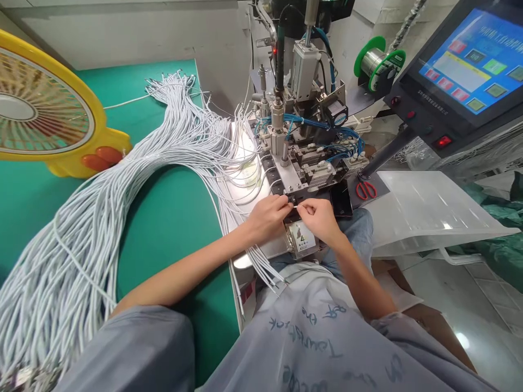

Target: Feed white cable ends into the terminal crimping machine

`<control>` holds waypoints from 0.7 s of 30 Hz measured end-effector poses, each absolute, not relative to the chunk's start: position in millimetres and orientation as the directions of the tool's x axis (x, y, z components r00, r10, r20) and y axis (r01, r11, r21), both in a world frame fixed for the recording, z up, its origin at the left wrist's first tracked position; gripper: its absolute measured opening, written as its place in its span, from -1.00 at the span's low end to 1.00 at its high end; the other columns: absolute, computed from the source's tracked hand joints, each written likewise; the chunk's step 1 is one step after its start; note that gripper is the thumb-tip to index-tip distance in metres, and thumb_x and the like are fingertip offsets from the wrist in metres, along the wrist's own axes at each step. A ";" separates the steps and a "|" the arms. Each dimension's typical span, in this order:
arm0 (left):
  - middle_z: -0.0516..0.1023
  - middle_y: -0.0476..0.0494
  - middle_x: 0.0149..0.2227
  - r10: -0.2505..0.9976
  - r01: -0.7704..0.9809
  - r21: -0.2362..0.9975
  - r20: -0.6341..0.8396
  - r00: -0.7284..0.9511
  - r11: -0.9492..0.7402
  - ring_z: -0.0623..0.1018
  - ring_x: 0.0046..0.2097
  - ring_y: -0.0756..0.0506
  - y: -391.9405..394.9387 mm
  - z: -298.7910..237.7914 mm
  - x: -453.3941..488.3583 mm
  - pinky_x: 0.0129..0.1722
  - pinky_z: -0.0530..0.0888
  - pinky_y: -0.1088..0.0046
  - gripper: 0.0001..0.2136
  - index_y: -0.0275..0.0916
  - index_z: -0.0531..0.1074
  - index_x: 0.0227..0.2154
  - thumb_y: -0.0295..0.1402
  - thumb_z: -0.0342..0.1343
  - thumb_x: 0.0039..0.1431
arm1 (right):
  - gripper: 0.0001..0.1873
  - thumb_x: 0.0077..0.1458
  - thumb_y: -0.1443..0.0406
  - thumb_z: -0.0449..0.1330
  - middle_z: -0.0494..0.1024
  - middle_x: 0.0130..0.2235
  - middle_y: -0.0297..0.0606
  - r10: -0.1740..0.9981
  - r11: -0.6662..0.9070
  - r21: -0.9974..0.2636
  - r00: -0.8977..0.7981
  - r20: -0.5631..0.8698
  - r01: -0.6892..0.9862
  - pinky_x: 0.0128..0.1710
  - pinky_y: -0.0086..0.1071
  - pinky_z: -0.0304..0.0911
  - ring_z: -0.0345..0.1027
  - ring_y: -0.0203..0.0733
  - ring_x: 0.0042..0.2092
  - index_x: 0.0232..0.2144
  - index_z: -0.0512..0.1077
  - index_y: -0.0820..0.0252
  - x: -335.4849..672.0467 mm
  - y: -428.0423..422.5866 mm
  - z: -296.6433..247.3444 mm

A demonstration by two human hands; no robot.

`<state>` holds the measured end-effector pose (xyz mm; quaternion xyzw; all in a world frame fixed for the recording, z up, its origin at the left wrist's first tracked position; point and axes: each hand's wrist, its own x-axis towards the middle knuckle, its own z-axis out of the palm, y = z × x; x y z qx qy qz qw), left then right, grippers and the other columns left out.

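My left hand [269,218] and my right hand [321,218] are close together at the front edge of a bench machine [286,174]. Between their fingertips a short stretch of white cable [296,207] shows, with both hands pinched on it. Several more white cables [261,261] run beneath my left hand, and their ends hang toward my lap. A large bundle of white cables [151,155] spreads over the green table [171,218] on the left. The cable's tip is too small to make out.
A yellow fan [92,155] stands at the left. Right of the machine are red-handled scissors [366,190], a small black tray [341,201], a solder wire spool [373,62] and a touch screen [469,60]. A translucent plastic bin [433,209] sits at the right.
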<state>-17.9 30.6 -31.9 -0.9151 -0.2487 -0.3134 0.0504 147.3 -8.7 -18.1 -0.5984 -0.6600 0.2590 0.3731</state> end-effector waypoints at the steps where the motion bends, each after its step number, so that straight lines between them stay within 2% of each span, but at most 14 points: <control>1: 0.37 -0.09 -0.51 0.470 0.492 0.139 0.595 0.652 -0.859 0.30 -0.52 0.01 30.0 -32.3 -17.2 -0.55 0.23 0.48 -0.77 -0.32 0.46 -0.43 -0.56 -0.11 0.14 | -0.73 -0.01 0.33 0.09 0.03 -0.68 -0.45 0.987 0.137 -0.832 -0.006 0.159 0.538 -0.56 -0.42 -0.11 -0.09 -0.38 -0.59 -0.70 0.33 0.23 148.6 -6.8 -19.3; 4: 0.39 -0.04 -0.51 0.639 0.469 0.433 0.513 0.574 -0.769 0.36 -0.50 0.05 24.6 -33.8 -13.4 -0.54 0.26 0.55 -0.81 -0.29 0.48 -0.41 -0.51 -0.04 0.17 | -0.72 0.01 0.28 0.09 0.04 -0.67 -0.45 0.978 0.163 -0.896 0.051 0.201 0.413 -0.55 -0.43 -0.09 -0.08 -0.39 -0.57 -0.68 0.35 0.24 147.6 -5.3 -25.8; 5: 0.39 -0.03 -0.52 0.671 0.455 0.497 0.479 0.566 -0.739 0.37 -0.50 0.06 22.8 -34.2 -12.2 -0.52 0.28 0.57 -0.82 -0.29 0.48 -0.40 -0.49 -0.03 0.18 | -0.72 0.02 0.26 0.09 0.07 -0.66 -0.44 0.972 0.173 -0.903 0.080 0.221 0.393 -0.55 -0.43 -0.08 -0.07 -0.39 -0.57 -0.66 0.38 0.24 146.7 -5.9 -28.5; 7: 0.39 -0.02 -0.52 0.684 0.440 0.537 0.441 0.581 -0.720 0.39 -0.48 0.06 21.0 -34.7 -10.6 -0.49 0.31 0.58 -0.82 -0.29 0.49 -0.39 -0.46 -0.02 0.21 | -0.74 0.03 0.24 0.10 0.11 -0.65 -0.44 0.966 0.171 -0.909 0.115 0.230 0.380 -0.54 -0.43 -0.06 -0.06 -0.38 -0.56 -0.60 0.42 0.25 146.6 -7.7 -34.4; 10: 0.41 -0.05 -0.48 0.611 0.461 0.413 0.403 0.681 -0.786 0.40 -0.48 0.04 24.0 -34.9 -11.5 -0.50 0.29 0.57 -0.80 -0.30 0.49 -0.30 -0.45 -0.06 0.24 | -0.76 0.03 0.22 0.12 0.19 -0.63 -0.42 0.974 0.132 -0.907 0.116 0.193 0.399 -0.52 -0.43 -0.01 0.00 -0.36 -0.55 -0.55 0.47 0.24 153.9 -9.0 -44.5; 14: 0.42 -0.09 -0.44 0.558 0.513 0.220 0.285 0.780 -0.830 0.41 -0.48 0.03 31.6 -35.9 -14.5 -0.53 0.27 0.55 -0.75 -0.34 0.46 -0.34 -0.52 -0.15 0.24 | -0.77 0.02 0.23 0.09 0.47 -0.46 -0.28 0.989 0.040 -0.947 0.122 0.082 0.319 -0.36 -0.39 0.19 0.29 -0.27 -0.41 -0.45 0.50 0.25 169.5 -5.3 -59.9; 17: 0.42 -0.10 -0.41 0.563 0.538 0.165 0.240 0.791 -0.827 0.43 -0.44 0.01 33.7 -37.2 -14.1 -0.52 0.29 0.55 -0.74 -0.33 0.44 -0.35 -0.51 -0.18 0.26 | -0.78 -0.05 0.21 0.13 0.53 -0.40 -0.23 0.994 -0.045 -0.979 0.103 -0.025 0.198 -0.28 -0.35 0.25 0.36 -0.22 -0.35 -0.45 0.47 0.25 173.9 -0.4 -67.9; 21: 0.41 -0.10 -0.41 0.567 0.550 0.138 0.216 0.795 -0.824 0.44 -0.41 0.01 33.3 -38.8 -11.4 -0.48 0.33 0.55 -0.72 -0.33 0.42 -0.33 -0.48 -0.22 0.30 | -0.80 -0.14 0.19 0.19 0.48 -0.48 -0.30 0.991 -0.112 -0.989 0.079 -0.105 0.098 -0.36 -0.37 0.25 0.31 -0.27 -0.43 -0.51 0.43 0.23 171.2 4.6 -70.2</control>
